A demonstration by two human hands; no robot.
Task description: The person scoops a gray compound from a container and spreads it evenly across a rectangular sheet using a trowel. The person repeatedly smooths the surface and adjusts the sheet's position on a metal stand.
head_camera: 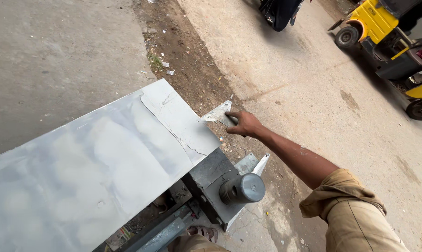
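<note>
Closest to the camera is the person's rolled-up khaki sleeve (346, 205), with the bare forearm stretching out over the dirt strip (192, 70) beside the road. The right hand (245, 123) is closed around a small triangular offcut of sheet metal (216, 114), pinching it by one corner, so the scrap sits just off the far edge of the big galvanised sheet (94, 163). That sheet lies flat over a grey metal machine (211, 175) with a round knob-like roller end (243, 188) sticking out. The left hand isn't in the shot. A sandalled foot (201, 232) peeks out under the machine, and yellow auto-rickshaws (383, 28) are parked up top right.
</note>
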